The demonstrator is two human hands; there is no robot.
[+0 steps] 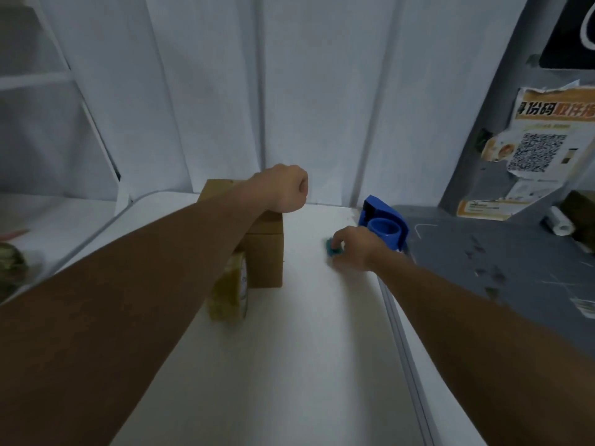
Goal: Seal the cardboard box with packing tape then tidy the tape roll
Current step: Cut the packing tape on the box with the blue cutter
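- Tape roll point(230, 291): stands on edge on the white table point(289, 365), under the person's left forearm, on the wrist side of the left hand point(285, 191) and just beside the near face of the cardboard box point(265, 255)
- Cardboard box: directly below the left hand, towards the far end of the table
- Left hand: fingers curled into a fist with nothing seen inside it; the underside of the fist rests on the box top
- Teal object point(332, 248): small, lying on the table, held at the fingertips of the right hand point(352, 249)
- Right hand: fingers bent down and pinching the teal object, apart from the box
- Blue tape dispenser point(384, 226): just beyond the right hand, at the table's right edge
- QR poster point(541, 149): on the grey panel, well to the right of both hands
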